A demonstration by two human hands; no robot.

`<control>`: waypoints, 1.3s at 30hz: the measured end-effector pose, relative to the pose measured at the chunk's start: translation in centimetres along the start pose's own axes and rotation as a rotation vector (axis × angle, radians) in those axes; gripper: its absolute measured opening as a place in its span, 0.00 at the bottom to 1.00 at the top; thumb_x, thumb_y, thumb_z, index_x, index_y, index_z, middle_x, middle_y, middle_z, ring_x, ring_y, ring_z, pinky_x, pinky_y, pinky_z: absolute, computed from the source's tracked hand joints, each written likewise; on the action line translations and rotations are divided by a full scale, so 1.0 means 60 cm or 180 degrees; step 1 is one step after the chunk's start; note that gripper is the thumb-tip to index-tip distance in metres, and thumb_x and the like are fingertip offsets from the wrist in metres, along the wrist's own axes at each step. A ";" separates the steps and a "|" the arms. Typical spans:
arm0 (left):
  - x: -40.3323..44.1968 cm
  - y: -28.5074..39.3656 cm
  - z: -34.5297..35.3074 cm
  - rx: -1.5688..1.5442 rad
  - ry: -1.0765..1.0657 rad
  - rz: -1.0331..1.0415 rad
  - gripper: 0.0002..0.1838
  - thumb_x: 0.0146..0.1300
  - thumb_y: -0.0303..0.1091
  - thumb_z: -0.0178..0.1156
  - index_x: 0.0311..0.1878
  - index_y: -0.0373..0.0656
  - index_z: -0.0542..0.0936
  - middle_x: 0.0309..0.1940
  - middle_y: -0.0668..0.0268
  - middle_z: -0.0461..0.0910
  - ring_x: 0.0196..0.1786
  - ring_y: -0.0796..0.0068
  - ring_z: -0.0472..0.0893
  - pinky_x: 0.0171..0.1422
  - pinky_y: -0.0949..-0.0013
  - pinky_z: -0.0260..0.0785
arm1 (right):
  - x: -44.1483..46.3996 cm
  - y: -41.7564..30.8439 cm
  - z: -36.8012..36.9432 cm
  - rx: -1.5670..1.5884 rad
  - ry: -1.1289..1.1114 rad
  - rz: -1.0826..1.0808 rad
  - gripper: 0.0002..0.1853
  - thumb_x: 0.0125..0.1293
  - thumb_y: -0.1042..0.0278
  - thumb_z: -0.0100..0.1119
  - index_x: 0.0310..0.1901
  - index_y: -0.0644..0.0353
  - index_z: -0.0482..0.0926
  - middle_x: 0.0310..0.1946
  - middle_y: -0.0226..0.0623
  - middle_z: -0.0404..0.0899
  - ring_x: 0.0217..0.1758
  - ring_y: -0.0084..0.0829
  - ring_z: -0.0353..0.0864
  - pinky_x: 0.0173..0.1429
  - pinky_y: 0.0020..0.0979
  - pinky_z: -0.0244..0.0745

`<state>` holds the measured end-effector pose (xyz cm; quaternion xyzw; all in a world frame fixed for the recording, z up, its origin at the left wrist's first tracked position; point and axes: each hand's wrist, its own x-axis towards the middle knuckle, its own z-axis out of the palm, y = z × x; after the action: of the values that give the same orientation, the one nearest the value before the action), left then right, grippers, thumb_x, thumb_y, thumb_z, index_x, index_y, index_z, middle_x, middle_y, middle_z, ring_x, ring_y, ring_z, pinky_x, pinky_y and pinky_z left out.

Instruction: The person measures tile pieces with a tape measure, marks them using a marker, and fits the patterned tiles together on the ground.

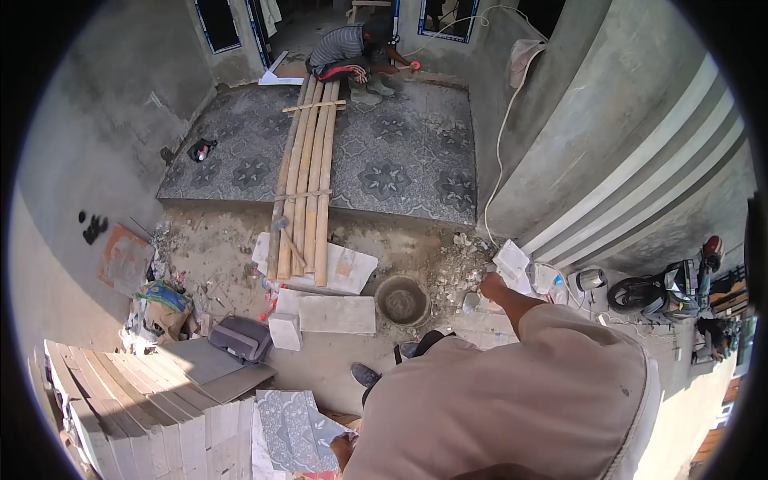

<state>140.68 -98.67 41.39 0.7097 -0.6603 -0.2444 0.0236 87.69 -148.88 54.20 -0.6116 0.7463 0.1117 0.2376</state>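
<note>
At the bottom, my left hand (345,450) is at the right edge of a grey patterned tile (290,430), its fingers closed on that edge. My right arm reaches forward, and my right hand (491,286) is beside a white box-like piece (512,266) near the rubble; its fingers are too small to make out. A small pale cup-like object (470,302) lies just below that hand. Left of my right hand stands a round bucket (402,302) with grey material inside.
Bamboo poles (306,184) lean on the tiled platform (384,172), where a person (340,50) crouches. White blocks (337,314) and a dark bag (241,339) lie left of the bucket. Stacked tiles (152,408) fill the lower left. A motorcycle (668,290) stands right; a cable (501,152) hangs.
</note>
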 end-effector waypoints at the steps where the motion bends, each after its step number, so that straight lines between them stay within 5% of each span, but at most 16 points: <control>1: 0.006 -0.030 -0.023 -0.0047 -0.0030 0.0020 0.11 0.61 0.48 0.58 0.36 0.54 0.81 0.31 0.65 0.80 0.30 0.59 0.81 0.31 0.56 0.69 | -0.008 0.009 0.028 -0.0080 -0.0173 0.0011 0.14 0.58 0.65 0.62 0.43 0.65 0.80 0.36 0.49 0.83 0.32 0.44 0.86 0.28 0.40 0.81; 4: 0.055 -0.112 -0.106 -0.0937 -0.0329 -0.0675 0.10 0.62 0.44 0.56 0.39 0.51 0.78 0.33 0.64 0.81 0.32 0.59 0.81 0.32 0.57 0.68 | -0.077 -0.023 0.061 0.0255 -0.0509 0.0191 0.15 0.58 0.64 0.63 0.43 0.64 0.80 0.32 0.46 0.83 0.28 0.40 0.86 0.25 0.38 0.82; 6: 0.094 -0.156 -0.160 -0.3965 -0.0215 -0.2710 0.10 0.63 0.42 0.54 0.42 0.49 0.77 0.35 0.62 0.81 0.33 0.59 0.81 0.33 0.58 0.67 | -0.150 -0.094 0.038 0.0831 -0.0556 0.0677 0.15 0.59 0.63 0.62 0.43 0.64 0.80 0.31 0.46 0.83 0.27 0.38 0.85 0.26 0.37 0.82; 9: 0.147 -0.216 -0.218 -0.5062 0.0015 -0.3539 0.10 0.65 0.38 0.52 0.46 0.47 0.74 0.38 0.60 0.81 0.35 0.59 0.81 0.34 0.60 0.65 | -0.171 -0.103 0.094 0.0678 -0.0444 -0.0416 0.14 0.59 0.61 0.61 0.42 0.61 0.80 0.27 0.43 0.81 0.26 0.35 0.84 0.28 0.35 0.82; 10: 0.164 -0.235 -0.225 -0.5173 -0.0020 -0.3572 0.10 0.65 0.37 0.52 0.47 0.46 0.74 0.38 0.60 0.81 0.36 0.59 0.81 0.34 0.60 0.64 | -0.151 -0.079 0.145 0.0197 -0.0140 -0.1097 0.14 0.60 0.60 0.61 0.41 0.60 0.80 0.25 0.42 0.81 0.24 0.34 0.83 0.28 0.34 0.82; 14: 0.236 -0.251 -0.276 -0.5074 -0.0397 -0.3429 0.11 0.66 0.35 0.53 0.49 0.44 0.71 0.40 0.59 0.81 0.38 0.60 0.82 0.36 0.61 0.64 | -0.181 -0.097 0.147 0.0847 0.0087 -0.1117 0.09 0.60 0.65 0.61 0.37 0.60 0.79 0.21 0.38 0.79 0.20 0.30 0.79 0.22 0.33 0.76; 20: 0.336 -0.121 -0.333 -0.4199 -0.0287 -0.2943 0.10 0.64 0.34 0.57 0.46 0.44 0.73 0.36 0.61 0.82 0.34 0.67 0.82 0.33 0.65 0.67 | -0.227 -0.051 0.136 0.2929 -0.0318 0.1334 0.06 0.61 0.68 0.61 0.35 0.58 0.75 0.18 0.31 0.72 0.17 0.26 0.71 0.18 0.31 0.68; 24: 0.366 -0.058 -0.345 -0.3867 -0.0383 -0.2435 0.05 0.63 0.32 0.56 0.39 0.42 0.75 0.30 0.62 0.81 0.27 0.71 0.81 0.25 0.71 0.66 | -0.201 0.058 0.239 0.2730 -0.1178 0.1545 0.05 0.63 0.69 0.60 0.38 0.55 0.75 0.20 0.33 0.75 0.18 0.28 0.74 0.20 0.32 0.69; 25: 0.378 -0.121 -0.289 -0.3470 -0.0833 -0.1381 0.04 0.63 0.32 0.55 0.37 0.42 0.75 0.29 0.63 0.81 0.27 0.70 0.81 0.24 0.71 0.65 | -0.221 0.054 0.236 0.2149 -0.0754 0.1349 0.04 0.63 0.68 0.59 0.39 0.53 0.76 0.21 0.35 0.76 0.20 0.30 0.76 0.22 0.36 0.70; 29: 0.370 -0.071 -0.310 -0.3363 -0.0772 -0.1750 0.04 0.63 0.32 0.56 0.37 0.42 0.75 0.30 0.63 0.80 0.27 0.70 0.81 0.24 0.70 0.65 | -0.231 0.070 0.231 0.2994 -0.0694 0.1946 0.03 0.64 0.67 0.58 0.38 0.53 0.76 0.21 0.34 0.76 0.20 0.30 0.76 0.22 0.36 0.70; 31: 0.364 -0.041 -0.331 -0.3310 -0.0690 -0.2089 0.04 0.63 0.32 0.56 0.38 0.43 0.74 0.30 0.63 0.80 0.27 0.70 0.81 0.25 0.70 0.66 | -0.208 0.099 0.241 0.2458 -0.1113 0.1356 0.03 0.64 0.68 0.58 0.38 0.53 0.76 0.20 0.33 0.75 0.18 0.29 0.74 0.20 0.35 0.68; 33: 0.360 -0.025 -0.341 -0.3251 -0.0645 -0.2227 0.04 0.63 0.32 0.56 0.38 0.43 0.74 0.30 0.63 0.80 0.27 0.70 0.81 0.25 0.70 0.66 | -0.179 0.130 0.254 -0.0251 -0.1208 -0.0727 0.03 0.65 0.68 0.58 0.38 0.53 0.75 0.19 0.32 0.73 0.17 0.29 0.72 0.19 0.34 0.67; 34: 0.360 -0.018 -0.345 -0.3221 -0.0637 -0.2266 0.04 0.63 0.32 0.56 0.38 0.43 0.74 0.30 0.63 0.80 0.27 0.70 0.81 0.25 0.70 0.66 | -0.176 0.127 0.244 -0.0752 -0.1079 -0.1026 0.03 0.65 0.68 0.58 0.37 0.53 0.75 0.18 0.31 0.72 0.16 0.28 0.71 0.19 0.34 0.66; 36: 0.359 -0.007 -0.350 -0.3197 -0.0614 -0.2309 0.04 0.63 0.32 0.56 0.38 0.43 0.74 0.30 0.63 0.80 0.28 0.70 0.81 0.26 0.69 0.66 | -0.206 0.066 0.158 0.1342 -0.0885 0.0313 0.02 0.64 0.67 0.57 0.37 0.50 0.74 0.19 0.30 0.71 0.19 0.28 0.71 0.20 0.35 0.64; 37: 0.360 -0.001 -0.351 -0.3184 -0.0596 -0.2328 0.04 0.63 0.32 0.56 0.39 0.43 0.74 0.30 0.63 0.80 0.28 0.69 0.81 0.26 0.69 0.66 | -0.209 0.053 0.136 0.3394 -0.0589 0.1694 0.02 0.64 0.67 0.56 0.37 0.48 0.74 0.19 0.28 0.70 0.21 0.27 0.71 0.22 0.35 0.63; 39: 0.364 0.014 -0.355 -0.3162 -0.0582 -0.2339 0.04 0.63 0.32 0.56 0.39 0.43 0.74 0.30 0.63 0.80 0.28 0.69 0.81 0.26 0.69 0.66 | -0.193 0.058 0.125 0.3363 -0.0730 0.1610 0.02 0.63 0.66 0.53 0.38 0.46 0.74 0.22 0.28 0.70 0.26 0.26 0.71 0.24 0.36 0.62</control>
<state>148.12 -125.66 53.53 0.7710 -0.1800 -0.5742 0.2086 87.55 -134.69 53.01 -0.1979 0.7929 -0.1563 0.5548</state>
